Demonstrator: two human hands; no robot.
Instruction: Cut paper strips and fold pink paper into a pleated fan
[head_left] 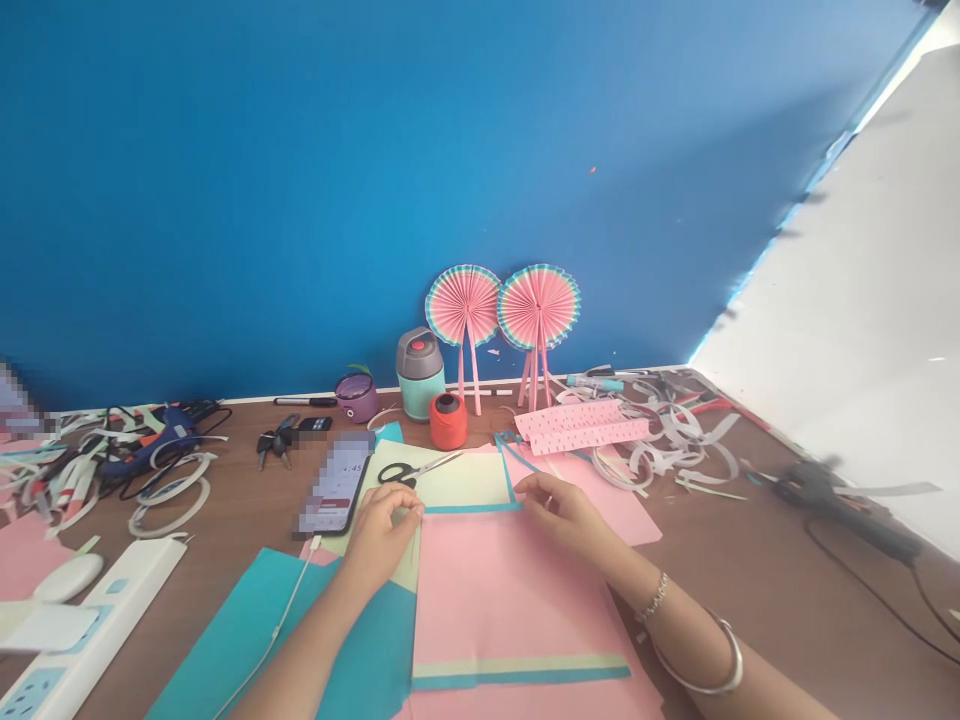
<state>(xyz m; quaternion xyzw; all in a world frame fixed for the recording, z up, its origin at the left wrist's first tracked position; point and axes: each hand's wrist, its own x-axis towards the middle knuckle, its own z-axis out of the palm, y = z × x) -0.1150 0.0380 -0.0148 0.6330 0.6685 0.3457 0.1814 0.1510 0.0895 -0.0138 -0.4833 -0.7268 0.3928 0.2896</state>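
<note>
A pink paper sheet [517,590] lies in front of me, with yellow and teal bands along its near edge. Across its far edge runs a narrow teal paper strip [472,509]. My left hand [384,528] is closed, thumb and fingertips pinched at the strip's left end. At the right end, my right hand [566,512] has its fingers bent and closed on the strip. Just beyond, black-handled scissors [420,468] rest partly spread on a pale yellow sheet [480,480]. More teal paper [240,620] lies under and left of the pink sheet.
Two pink pleated paper fans [465,305] stand against the blue wall. Before them are a teal-and-grey container [420,375], red thread spool [448,420] and folded pink paper [585,428]. Left are a phone [341,485] and power strip [97,625]; right, curled strips [675,430] and a dark glue gun [844,510].
</note>
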